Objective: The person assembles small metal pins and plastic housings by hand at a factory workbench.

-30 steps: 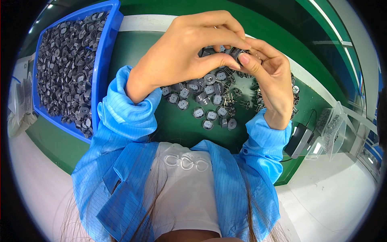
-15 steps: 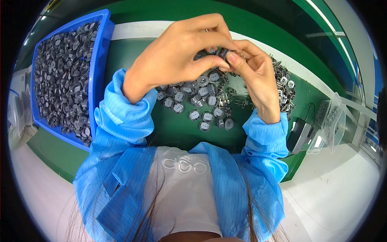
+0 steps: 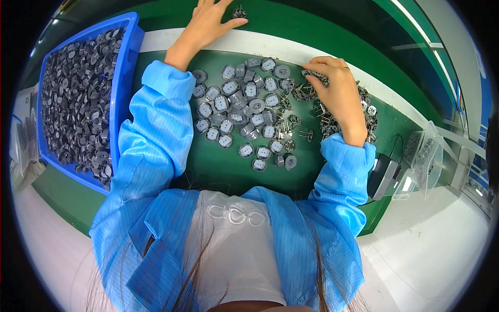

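Part lies beyond the white rail, just by the thumb of the left hand; contact unclear. Its grip: spread, pinching nothing. Right hand: near side of the rail, grip curled at dark pieces; cannot tell whether it pinches one. Risk, judged: a thumb snag could tip or shift the part; left sleeve drag could scatter caps on the rail's near side. Part looks roundish: no clear long axis; which way it points, too small to tell.
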`<state>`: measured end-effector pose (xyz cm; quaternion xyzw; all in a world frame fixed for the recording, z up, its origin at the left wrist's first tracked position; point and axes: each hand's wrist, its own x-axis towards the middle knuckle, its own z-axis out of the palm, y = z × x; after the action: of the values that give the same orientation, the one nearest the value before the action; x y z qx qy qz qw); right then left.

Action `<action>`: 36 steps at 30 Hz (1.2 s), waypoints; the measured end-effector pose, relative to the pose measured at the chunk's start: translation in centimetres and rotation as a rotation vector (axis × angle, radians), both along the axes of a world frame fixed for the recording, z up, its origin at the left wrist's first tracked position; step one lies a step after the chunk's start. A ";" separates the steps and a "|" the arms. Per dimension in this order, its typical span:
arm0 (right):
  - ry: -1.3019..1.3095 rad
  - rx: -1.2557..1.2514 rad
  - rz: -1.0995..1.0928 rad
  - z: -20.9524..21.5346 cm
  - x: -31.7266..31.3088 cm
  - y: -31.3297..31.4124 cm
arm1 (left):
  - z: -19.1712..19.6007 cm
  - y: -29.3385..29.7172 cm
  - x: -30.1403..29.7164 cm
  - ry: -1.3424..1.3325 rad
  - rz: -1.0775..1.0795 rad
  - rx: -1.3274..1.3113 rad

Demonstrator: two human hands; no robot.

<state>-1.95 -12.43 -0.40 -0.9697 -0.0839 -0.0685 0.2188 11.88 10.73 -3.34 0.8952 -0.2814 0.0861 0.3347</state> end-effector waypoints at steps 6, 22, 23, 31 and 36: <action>0.046 -0.084 -0.080 0.0 0.8 0.9 | -0.1 -1.8 -2.2 0.062 -0.569 0.008; 0.010 1.023 -0.259 2.0 0.6 4.5 | 4.4 -2.9 -5.0 0.644 -0.503 -0.338; -0.063 0.976 -0.284 2.3 0.4 5.0 | 4.4 -2.8 -5.0 0.619 -0.502 -0.381; -0.286 0.651 -0.153 3.2 -0.3 6.0 | 5.0 -2.1 -4.8 0.521 -0.470 -0.526; -0.488 0.472 -0.211 3.1 -0.3 5.2 | 5.5 -1.8 -4.8 0.520 -0.601 -0.551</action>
<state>-2.23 -7.27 2.70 -0.8510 -0.0147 -0.3377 0.4020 7.06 8.91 2.13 0.6441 -0.4011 -0.1696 0.6288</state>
